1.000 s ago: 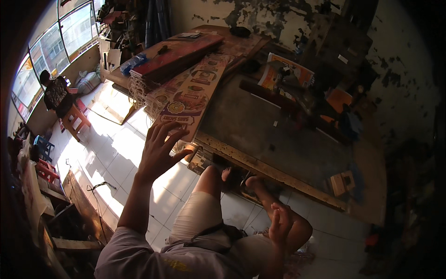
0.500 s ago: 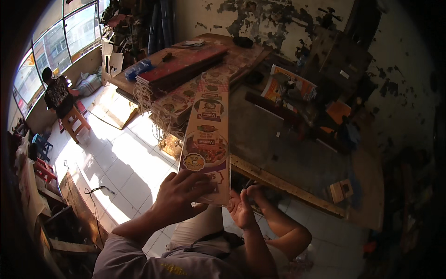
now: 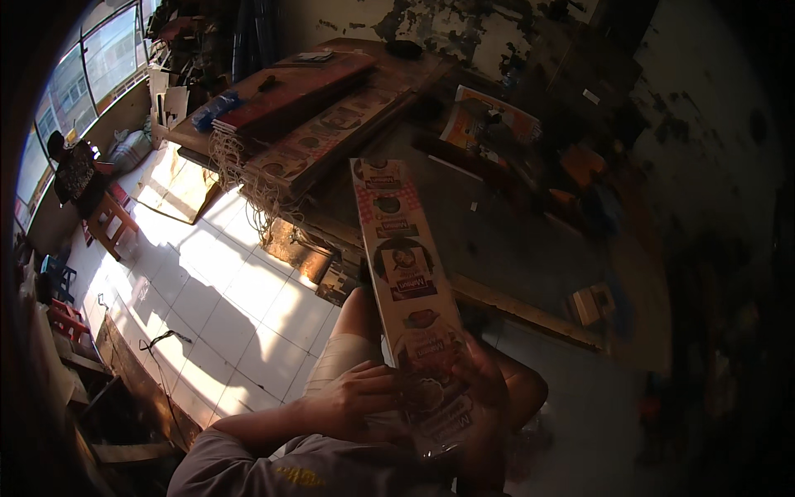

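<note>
A long, narrow printed strip (image 3: 408, 282), tan with food pictures and red checks, slants from my lap up over the near edge of the workbench. My left hand (image 3: 360, 402) is closed at the strip's left edge near its lower end, the fingertips in shadow. On the opposite edge, a little higher, my right hand (image 3: 482, 373) grips it with the fingers along the border. Its lower end lies close to my shirt, in dim light. More strips of the same print (image 3: 323, 137) lie stacked on the bench.
The wooden workbench (image 3: 530, 319) carries a dark red bundle (image 3: 306, 91) with strings hanging off its end, a printed sheet (image 3: 489, 116) and a small wooden block (image 3: 593, 305). At the left, a person (image 3: 79, 170) sits on a wooden stool (image 3: 109, 225) by the window.
The strip has come down toward my body, its far end now apart from the stack. My right hand has moved up onto its right edge, and my left hand has moved lower. My view has shifted.
</note>
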Tool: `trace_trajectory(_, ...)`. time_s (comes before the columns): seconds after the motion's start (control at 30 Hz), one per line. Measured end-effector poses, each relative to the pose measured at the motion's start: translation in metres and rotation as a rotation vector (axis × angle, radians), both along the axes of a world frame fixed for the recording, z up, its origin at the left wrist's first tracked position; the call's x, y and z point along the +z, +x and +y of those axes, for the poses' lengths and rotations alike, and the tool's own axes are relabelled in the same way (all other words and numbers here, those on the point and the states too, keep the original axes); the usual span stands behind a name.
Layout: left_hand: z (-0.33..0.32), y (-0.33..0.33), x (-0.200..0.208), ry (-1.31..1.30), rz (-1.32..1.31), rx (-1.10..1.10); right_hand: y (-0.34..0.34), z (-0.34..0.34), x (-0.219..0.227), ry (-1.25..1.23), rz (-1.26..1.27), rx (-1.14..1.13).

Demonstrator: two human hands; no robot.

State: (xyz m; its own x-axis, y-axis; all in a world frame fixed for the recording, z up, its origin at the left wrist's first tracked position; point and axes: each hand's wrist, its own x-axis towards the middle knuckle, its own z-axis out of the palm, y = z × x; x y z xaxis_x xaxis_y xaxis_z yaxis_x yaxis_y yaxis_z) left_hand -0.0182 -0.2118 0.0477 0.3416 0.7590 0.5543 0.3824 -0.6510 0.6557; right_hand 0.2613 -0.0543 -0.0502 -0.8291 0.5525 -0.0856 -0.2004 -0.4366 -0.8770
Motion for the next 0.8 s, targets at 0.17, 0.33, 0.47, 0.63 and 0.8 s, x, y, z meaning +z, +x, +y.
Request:
trace_trajectory(0.17,0.041,-0.005,0.0,0.127,-0.007,0.216,0.093,-0.041,0.029,-0.164,-0.03,0.005)
trace_trajectory(0.33,0.077,-0.014,-0.02,0.156,0.068,0.313,0.142,-0.089,0.071,-0.194,-0.084,-0.173)
trace_trajectory(0.47,0.132,-0.013,-0.023,0.144,0.107,0.344,0.152,-0.118,0.078,-0.118,-0.074,-0.419)
trace_trajectory(0.63,0.209,-0.034,-0.032,0.011,0.174,0.317,0.081,-0.092,0.065,-0.025,-0.111,-0.627)
trace_trajectory(0.8,0.281,-0.031,-0.056,0.039,0.283,0.264,0.035,-0.07,0.045,0.016,-0.042,-0.57)
